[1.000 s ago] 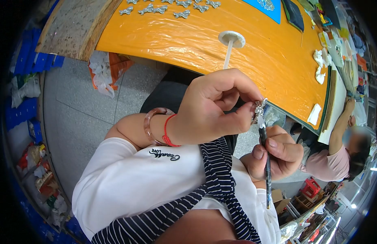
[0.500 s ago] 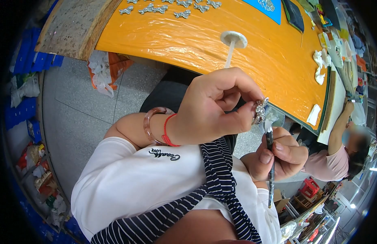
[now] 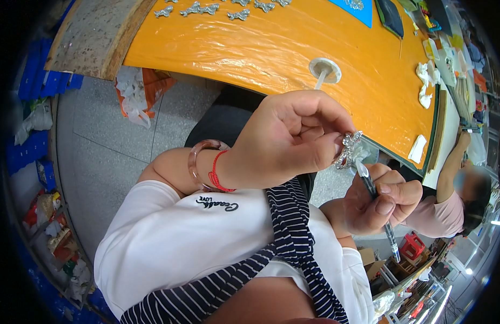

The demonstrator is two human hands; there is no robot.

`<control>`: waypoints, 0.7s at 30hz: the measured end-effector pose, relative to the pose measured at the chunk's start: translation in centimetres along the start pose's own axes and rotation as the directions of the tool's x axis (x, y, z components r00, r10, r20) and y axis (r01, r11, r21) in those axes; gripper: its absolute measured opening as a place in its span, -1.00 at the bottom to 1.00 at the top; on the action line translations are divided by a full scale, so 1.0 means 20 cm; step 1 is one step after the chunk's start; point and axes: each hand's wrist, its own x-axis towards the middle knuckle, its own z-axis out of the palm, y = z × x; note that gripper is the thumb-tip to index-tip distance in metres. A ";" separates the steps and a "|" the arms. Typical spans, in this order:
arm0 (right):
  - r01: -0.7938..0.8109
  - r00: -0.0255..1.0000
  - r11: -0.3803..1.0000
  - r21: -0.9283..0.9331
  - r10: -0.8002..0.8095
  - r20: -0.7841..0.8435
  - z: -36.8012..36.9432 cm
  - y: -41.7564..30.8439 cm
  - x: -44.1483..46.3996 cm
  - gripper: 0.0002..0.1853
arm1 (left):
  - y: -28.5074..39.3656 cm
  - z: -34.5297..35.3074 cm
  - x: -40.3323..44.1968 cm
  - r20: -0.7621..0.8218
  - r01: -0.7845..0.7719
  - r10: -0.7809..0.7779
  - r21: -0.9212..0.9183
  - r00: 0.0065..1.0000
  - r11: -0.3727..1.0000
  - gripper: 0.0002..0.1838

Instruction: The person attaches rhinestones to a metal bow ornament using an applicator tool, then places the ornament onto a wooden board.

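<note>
Between thumb and forefinger, my left hand [image 3: 298, 135] pinches a silver ornament [image 3: 348, 150] set with shiny stones. My right hand [image 3: 385, 200] grips a dark pen-like tool [image 3: 373, 191] with a pale pointed tip. That tip is at the ornament's lower right edge; whether it touches, I cannot tell. Just above my left hand is a white disc on a thin stem [image 3: 325, 70], and the stem's lower end is hidden behind the hand. Several similar silver ornaments [image 3: 238, 15] lie at the far side of the orange-covered table [image 3: 234, 48].
A blue sheet [image 3: 353, 9] with small shiny pieces lies at the table's far edge. Crumpled white tissue [image 3: 424, 86] is at the right side. A wooden board [image 3: 93, 38] adjoins the table on the left. Another person [image 3: 441, 208] sits at the right.
The tool has tilted, its back end swinging right, and my right hand has shifted right and slightly up. The ornament has turned a little. The white disc appears further right and lower.
</note>
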 end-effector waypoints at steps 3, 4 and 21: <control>-0.011 1.000 1.000 -0.010 0.011 0.019 0.00 0.00 0.00 -0.76 | 0.00 0.01 0.00 0.006 0.008 -0.008 -0.014 1.000 1.000 -0.86; -0.010 1.000 1.000 -0.009 0.010 0.024 0.00 0.00 0.00 -0.77 | 0.00 0.01 0.00 -0.002 0.017 -0.017 -0.023 1.000 1.000 -0.86; -0.035 0.999 0.999 -0.024 0.036 0.031 0.01 0.01 0.00 -0.79 | 0.01 0.00 0.00 0.002 0.059 -0.059 0.017 0.998 0.998 -0.87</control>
